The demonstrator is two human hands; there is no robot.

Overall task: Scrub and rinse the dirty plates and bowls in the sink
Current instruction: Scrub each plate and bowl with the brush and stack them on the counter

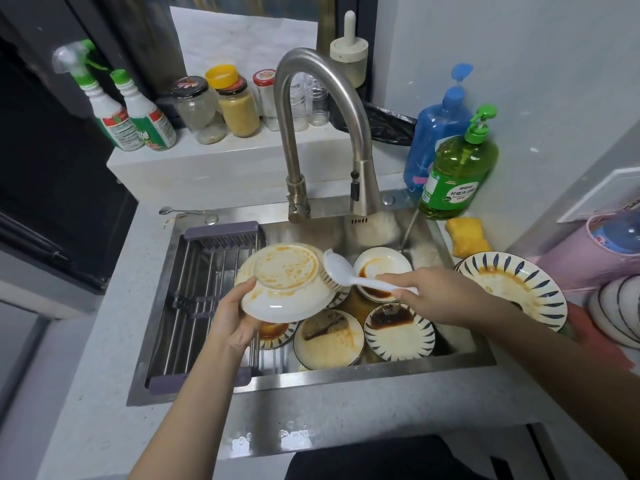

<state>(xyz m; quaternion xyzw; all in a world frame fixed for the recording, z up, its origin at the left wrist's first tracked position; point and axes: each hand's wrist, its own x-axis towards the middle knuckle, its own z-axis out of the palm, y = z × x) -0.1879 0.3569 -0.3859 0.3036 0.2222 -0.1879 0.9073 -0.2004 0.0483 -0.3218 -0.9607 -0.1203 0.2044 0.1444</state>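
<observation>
My left hand (pixel 232 318) grips a white bowl (pixel 287 284) by its rim, tilted above the sink (pixel 460 358) with its orange-stained underside facing me. My right hand (pixel 431 294) holds a white dish brush (pixel 341 270) by the handle, its bristled head touching the bowl's right edge. Below lie several dirty dishes: a cream plate with brown smears (pixel 329 341), a striped plate with dark sauce (pixel 398 332) and a small white dish with sauce (pixel 381 268). A large striped plate (pixel 512 289) leans at the sink's right edge.
A metal drying rack (pixel 204 306) spans the sink's left side. The tall faucet (pixel 322 133) arches over the back. Green (pixel 457 171) and blue (pixel 436 133) soap bottles and a yellow sponge (pixel 467 237) stand at the right. Jars and spray bottles line the ledge behind.
</observation>
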